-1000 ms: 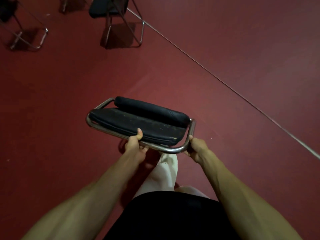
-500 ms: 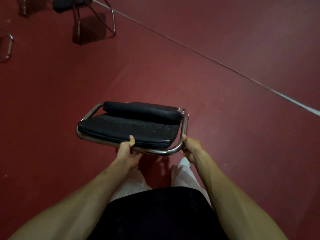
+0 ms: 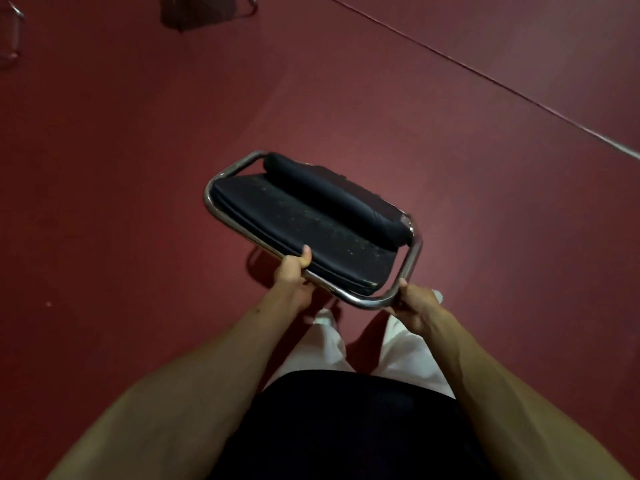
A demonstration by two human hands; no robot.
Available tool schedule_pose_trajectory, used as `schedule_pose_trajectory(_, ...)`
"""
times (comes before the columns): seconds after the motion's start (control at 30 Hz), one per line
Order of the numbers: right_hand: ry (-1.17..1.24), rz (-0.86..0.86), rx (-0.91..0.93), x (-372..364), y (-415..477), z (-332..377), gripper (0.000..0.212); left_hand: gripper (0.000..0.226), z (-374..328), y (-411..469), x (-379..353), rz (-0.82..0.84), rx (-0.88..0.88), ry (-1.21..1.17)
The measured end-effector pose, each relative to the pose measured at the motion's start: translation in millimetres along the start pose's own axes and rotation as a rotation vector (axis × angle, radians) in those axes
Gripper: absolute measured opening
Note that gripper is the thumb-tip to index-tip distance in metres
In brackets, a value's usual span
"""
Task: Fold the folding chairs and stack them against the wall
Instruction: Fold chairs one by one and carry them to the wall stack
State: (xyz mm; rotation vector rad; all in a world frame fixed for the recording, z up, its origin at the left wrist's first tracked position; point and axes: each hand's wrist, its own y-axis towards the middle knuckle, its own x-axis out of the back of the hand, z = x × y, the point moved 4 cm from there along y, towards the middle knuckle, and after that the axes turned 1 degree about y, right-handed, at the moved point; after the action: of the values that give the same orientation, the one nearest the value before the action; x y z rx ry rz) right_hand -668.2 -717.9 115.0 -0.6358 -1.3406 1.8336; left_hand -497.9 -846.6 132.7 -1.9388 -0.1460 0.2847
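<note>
A folded chair (image 3: 304, 223) is held above the red floor (image 3: 104, 202), its chrome frame gripped by the left hand (image 3: 292, 271) and the right hand (image 3: 414, 304).

**Red floor, one pale line**

Under you lies a dark red floor (image 3: 121, 202). A thin pale line (image 3: 485, 76) crosses its far right part on a slant. At the far left stands a chrome chair foot (image 3: 15, 32). Further right is a second chair foot (image 3: 252, 4), with a dark shadow (image 3: 197, 12) beside it. A small pale speck (image 3: 48, 303) lies to your left.
</note>
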Motion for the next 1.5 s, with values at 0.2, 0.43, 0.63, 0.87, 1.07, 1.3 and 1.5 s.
schedule_pose_trajectory(0.2, 0.027, -0.02, -0.01, -1.5, -43.9, -81.6, 0.025, 0.023, 18.1, -25.5, 77.9, 0.0, -0.006, 0.065)
schedule_pose_trajectory(0.43, -0.009, -0.009, 0.018, 43.3, -79.8, -176.1, 0.025, 0.04, 95.3, -58.5, 162.5, 0.004, -0.028, 0.023)
schedule_pose_trajectory(0.63, -0.014, 0.01, 0.031, 101.2, -101.5, -261.6, 0.027, 0.035, 185.3, -99.3, 230.6, 0.026, -0.064, 0.007)
schedule_pose_trajectory(0.87, -0.003, 0.016, 0.01, 151.0, -154.5, -363.6, 0.033, 0.035, 254.8, -154.0, 313.6, 0.0, -0.117, 0.112)
schedule_pose_trajectory(1.07, -0.008, -0.022, -0.027, 155.5, -185.4, -458.7, 0.031, 0.037, 287.7, -169.4, 397.6, -0.018, -0.131, 0.151)
schedule_pose_trajectory(1.3, 0.059, -0.037, -0.028, 131.0, -220.8, -562.8, 0.034, 0.041, 293.0, -184.6, 489.1, 0.042, -0.127, 0.156)
schedule_pose_trajectory(1.5, 0.061, -0.039, -0.017, 116.9, -265.8, -654.2, 0.034, 0.045, 304.9, -205.1, 576.9, 0.038, -0.102, 0.215)
